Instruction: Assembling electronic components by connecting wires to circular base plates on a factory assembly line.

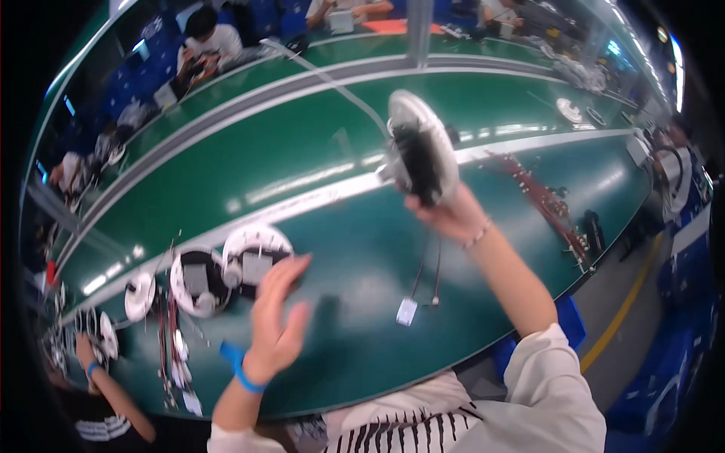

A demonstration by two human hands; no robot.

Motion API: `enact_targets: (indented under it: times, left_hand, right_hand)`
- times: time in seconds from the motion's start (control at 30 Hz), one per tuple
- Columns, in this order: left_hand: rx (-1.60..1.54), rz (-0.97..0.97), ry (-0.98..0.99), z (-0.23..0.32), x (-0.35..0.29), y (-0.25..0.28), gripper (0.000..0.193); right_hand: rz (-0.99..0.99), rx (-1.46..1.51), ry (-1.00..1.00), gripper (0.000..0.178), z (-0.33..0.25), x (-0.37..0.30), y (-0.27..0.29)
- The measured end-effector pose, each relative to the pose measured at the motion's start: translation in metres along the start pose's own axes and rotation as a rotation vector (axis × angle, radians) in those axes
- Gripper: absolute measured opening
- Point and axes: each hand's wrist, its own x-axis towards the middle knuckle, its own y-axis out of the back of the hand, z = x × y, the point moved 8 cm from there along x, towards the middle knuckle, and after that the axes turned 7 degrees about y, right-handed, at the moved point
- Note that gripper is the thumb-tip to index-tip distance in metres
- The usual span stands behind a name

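My right hand (445, 215) is raised over the bench, its fingers closed on the lower edge of a round white housing (432, 128) with a dark middle. The housing is tilted nearly on edge and slightly blurred. Below it run two thin wires that end by a small white tag-like piece (406, 311); whether they join the housing I cannot tell. My left hand (278, 325) hangs open and holds nothing, thumb apart from the fingers. Just beyond its fingertips lies a round white and black unit (257, 249), with a similar unit (200, 279) to its left.
Bundles of reddish wires lie at the left (172, 340) and right (547, 204) of the green bench (362, 362). A smaller white disc (140, 297) rests at left. Beyond a white rail (317, 198) runs a green conveyor belt (302, 151). A co-worker's arm (113, 389) reaches in at lower left.
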Motion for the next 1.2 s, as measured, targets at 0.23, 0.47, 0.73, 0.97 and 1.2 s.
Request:
enact_targets:
  times: [0.23,0.47,0.73,0.97,1.2]
  left_hand:
    - [-1.023,-0.169,0.485,-0.03,0.009,-0.059,0.05]
    - [-0.606,0.087,0.467,-0.051,-0.021,-0.051,0.045]
    - [-0.128,0.115,0.3,-0.036,-0.033,-0.045,0.064]
    - [0.127,0.112,0.035,0.002,-0.026,-0.034,0.036]
    - [0.166,0.126,0.036,0.023,-0.016,-0.026,0.02]
  right_hand:
    - [-0.202,0.327,-0.323,0.033,0.134,-0.058,-0.082]
    - [-0.183,-1.215,0.217,0.028,0.084,-0.057,-0.041]
    - [-0.204,-1.302,0.437,0.029,0.04,-0.048,-0.066]
    - [-0.396,-1.416,0.428,0.013,0.08,-0.04,-0.121]
    - [-0.313,-1.252,0.504,0.017,0.062,-0.041,-0.137]
